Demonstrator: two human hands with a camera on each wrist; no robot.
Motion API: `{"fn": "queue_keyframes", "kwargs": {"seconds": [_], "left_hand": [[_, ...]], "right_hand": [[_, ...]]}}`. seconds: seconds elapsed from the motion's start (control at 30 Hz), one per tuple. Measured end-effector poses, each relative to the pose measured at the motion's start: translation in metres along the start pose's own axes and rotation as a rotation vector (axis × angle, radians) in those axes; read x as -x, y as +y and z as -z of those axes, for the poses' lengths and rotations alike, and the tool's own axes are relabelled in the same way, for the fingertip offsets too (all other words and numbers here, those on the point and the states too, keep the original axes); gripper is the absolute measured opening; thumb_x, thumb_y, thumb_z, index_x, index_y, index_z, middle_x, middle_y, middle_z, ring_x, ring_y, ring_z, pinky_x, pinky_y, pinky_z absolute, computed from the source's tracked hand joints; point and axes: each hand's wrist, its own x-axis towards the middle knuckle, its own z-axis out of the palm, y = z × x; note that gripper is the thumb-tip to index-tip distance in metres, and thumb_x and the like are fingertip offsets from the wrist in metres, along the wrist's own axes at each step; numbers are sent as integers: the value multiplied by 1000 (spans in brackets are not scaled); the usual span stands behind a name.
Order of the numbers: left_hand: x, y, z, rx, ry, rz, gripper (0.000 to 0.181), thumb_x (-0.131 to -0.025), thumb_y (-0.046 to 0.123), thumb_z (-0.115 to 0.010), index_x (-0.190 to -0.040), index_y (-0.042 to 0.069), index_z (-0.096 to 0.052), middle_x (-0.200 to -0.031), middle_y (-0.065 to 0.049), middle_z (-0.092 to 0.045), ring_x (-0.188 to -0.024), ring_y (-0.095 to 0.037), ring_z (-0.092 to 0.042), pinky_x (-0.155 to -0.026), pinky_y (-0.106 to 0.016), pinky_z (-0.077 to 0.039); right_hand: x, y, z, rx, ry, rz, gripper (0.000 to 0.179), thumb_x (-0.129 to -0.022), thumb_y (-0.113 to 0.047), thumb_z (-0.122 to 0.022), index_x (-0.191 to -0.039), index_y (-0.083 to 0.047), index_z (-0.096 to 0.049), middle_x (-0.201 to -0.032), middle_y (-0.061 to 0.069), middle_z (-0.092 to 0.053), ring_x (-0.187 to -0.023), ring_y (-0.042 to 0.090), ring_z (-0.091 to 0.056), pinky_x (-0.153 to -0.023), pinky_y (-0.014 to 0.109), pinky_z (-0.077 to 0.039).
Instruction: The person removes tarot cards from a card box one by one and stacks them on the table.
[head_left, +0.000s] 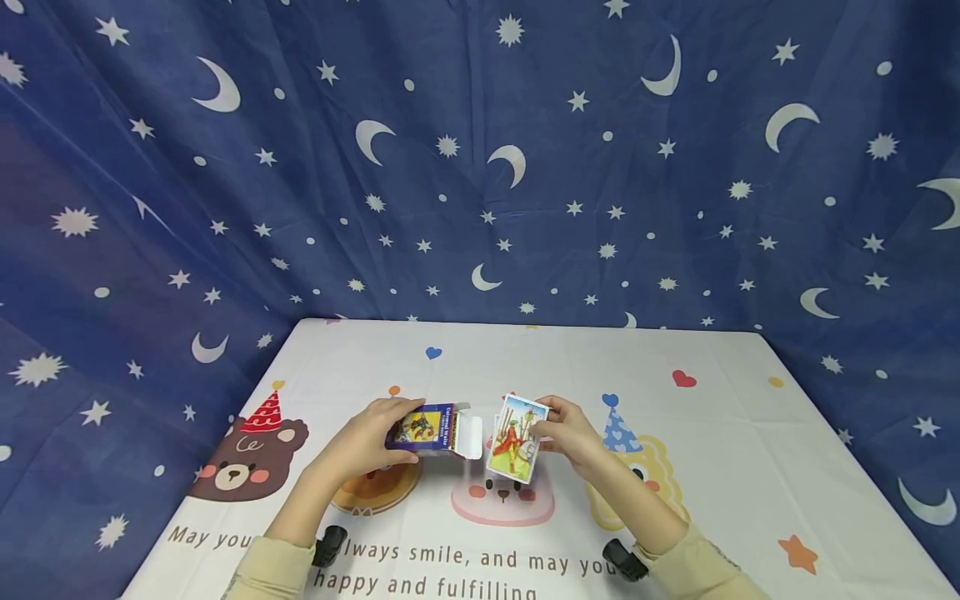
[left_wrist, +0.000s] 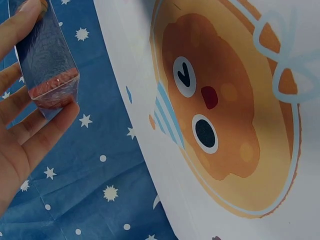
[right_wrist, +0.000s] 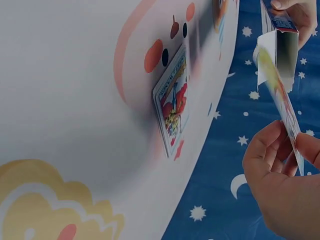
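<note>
My left hand point(head_left: 367, 435) grips a dark blue tarot card box point(head_left: 420, 428), thumb on one side and fingers on the other. The box lies sideways, its open end and white flap point(head_left: 469, 437) facing right; its far end is wrapped in clear film in the left wrist view. Between thumb and fingers, my right hand point(head_left: 573, 435) pinches a tarot card point(head_left: 517, 440) with a red-clad figure, just right of the flap. Below it on the table lies a small stack of cards point(right_wrist: 172, 102), picture up, mostly hidden behind the held card in the head view.
A white tablecloth point(head_left: 600, 358) printed with cartoon animals, hearts and lettering covers the table. Behind it hangs a blue curtain point(head_left: 465, 208) with moons and stars. Black wrist devices point(head_left: 330, 546) are strapped near both sleeves.
</note>
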Motion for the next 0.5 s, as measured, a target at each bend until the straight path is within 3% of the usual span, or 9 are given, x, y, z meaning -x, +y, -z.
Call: {"fn": "queue_keyframes", "kwargs": {"seconds": [0.17, 0.5], "left_hand": [[0, 0, 0, -3, -1, 7, 76, -70, 28, -83, -136, 9, -49, -134, -13, -54, -125, -36, -47, -102, -54, -41], [1, 1, 1, -1, -3, 16, 76, -70, 28, -83, -136, 10, -50, -134, -12, -55, -125, -35, -47, -101, -54, -42]], "right_hand": [[2, -1, 2, 8, -3, -10, 36, -78, 5, -59, -114, 7, -52, -80, -1, -61, -72, 9, -57, -60, 19, -50], [-1, 7, 4, -7, 25, -26, 37, -84, 7, -58, -119, 16, -52, -86, 6, -63, -72, 6, -57, -60, 13, -49]]}}
